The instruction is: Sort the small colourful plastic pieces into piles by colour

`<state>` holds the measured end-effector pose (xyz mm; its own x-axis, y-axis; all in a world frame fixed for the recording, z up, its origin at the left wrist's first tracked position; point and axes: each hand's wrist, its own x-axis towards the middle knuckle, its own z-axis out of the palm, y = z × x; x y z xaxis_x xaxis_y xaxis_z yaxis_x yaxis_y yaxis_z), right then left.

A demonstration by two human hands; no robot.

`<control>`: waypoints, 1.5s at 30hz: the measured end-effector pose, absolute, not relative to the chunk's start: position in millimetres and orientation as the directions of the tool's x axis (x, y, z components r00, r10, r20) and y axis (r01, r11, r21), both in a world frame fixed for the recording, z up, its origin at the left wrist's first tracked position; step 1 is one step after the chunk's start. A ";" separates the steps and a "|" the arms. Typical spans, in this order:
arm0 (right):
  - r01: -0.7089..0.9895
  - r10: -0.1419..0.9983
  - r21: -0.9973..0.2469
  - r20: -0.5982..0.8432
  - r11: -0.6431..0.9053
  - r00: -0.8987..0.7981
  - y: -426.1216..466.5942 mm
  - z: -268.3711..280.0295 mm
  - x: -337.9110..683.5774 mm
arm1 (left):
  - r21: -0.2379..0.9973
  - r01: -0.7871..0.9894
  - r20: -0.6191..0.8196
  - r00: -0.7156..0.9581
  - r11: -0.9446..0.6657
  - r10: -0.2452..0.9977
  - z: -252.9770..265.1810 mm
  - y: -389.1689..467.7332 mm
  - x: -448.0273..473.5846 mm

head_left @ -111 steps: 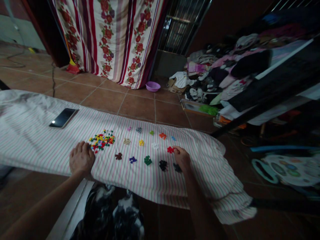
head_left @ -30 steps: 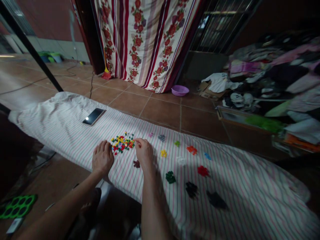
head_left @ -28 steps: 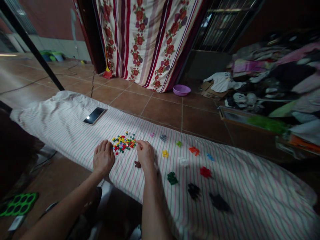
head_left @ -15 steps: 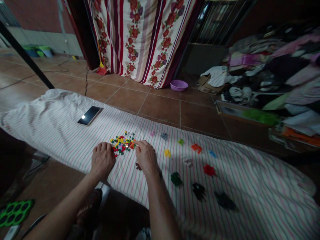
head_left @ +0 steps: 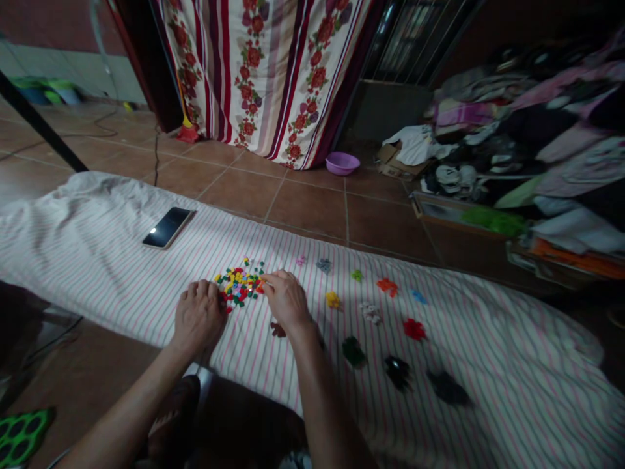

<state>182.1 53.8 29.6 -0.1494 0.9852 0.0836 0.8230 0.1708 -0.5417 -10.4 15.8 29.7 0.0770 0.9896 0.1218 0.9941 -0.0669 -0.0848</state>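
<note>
A mixed pile of small coloured plastic toy bricks [head_left: 240, 284] lies on the striped cloth [head_left: 161, 293]. My left hand [head_left: 199, 316] rests palm down at the pile's left edge, fingers lying on the cloth and touching the nearest bricks. At the right edge, my right hand [head_left: 286, 298] has thumb and forefinger brought together at some orange and red bricks; whatever is between the tips is too small to make out. Brown pieces [head_left: 278, 330] lie under my right wrist. Single-colour groups spread rightward, among them yellow [head_left: 333, 299], white [head_left: 370, 312], orange [head_left: 387, 286] and red [head_left: 414, 329].
Dark green [head_left: 353, 352], black [head_left: 398, 372] and very dark [head_left: 448, 387] groups sit nearer the front. A phone [head_left: 168, 228] lies at the left on the cloth. Beyond are a purple basin [head_left: 342, 163], a floral curtain [head_left: 273, 78] and heaped clothes [head_left: 551, 124].
The view has shifted slightly to the right. Both hands stay at the pile, with the right hand's fingertips still at its right edge. No group visibly differs.
</note>
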 end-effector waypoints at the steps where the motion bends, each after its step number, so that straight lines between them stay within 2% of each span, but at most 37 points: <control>1: 0.823 0.985 -0.541 0.084 0.171 -0.150 54.6 28.5 182.6 | -0.082 0.994 0.131 0.079 -0.068 0.988 28.8 16.4 -10.8; 8: 0.792 0.983 -0.583 0.105 0.182 -0.148 47.2 16.9 182.3 | -0.078 0.996 0.189 0.059 -0.044 0.980 26.1 20.1 -11.1; 24: 0.749 0.965 -0.617 0.233 0.242 -0.120 29.4 14.8 174.5 | -0.040 0.998 0.203 0.061 -0.054 0.977 24.2 18.1 -12.1; 30: 0.724 0.968 -0.650 0.229 0.232 -0.106 28.5 14.0 173.9 | -0.015 0.999 0.173 0.053 -0.051 0.983 25.7 16.8 -12.0; 36: 0.753 0.980 -0.633 0.187 0.177 -0.074 36.5 20.0 174.4 | 0.001 0.999 0.159 0.039 -0.039 0.987 29.1 17.3 -11.4; 40: 0.748 0.979 -0.639 0.193 0.181 -0.072 33.7 18.5 180.2 | 0.034 0.998 0.165 0.047 -0.053 0.985 28.2 19.0 -12.4; 45: 0.758 0.971 -0.621 0.231 0.199 -0.065 28.2 15.5 185.6 | 0.118 0.986 0.263 0.081 -0.116 0.961 12.4 21.6 -17.1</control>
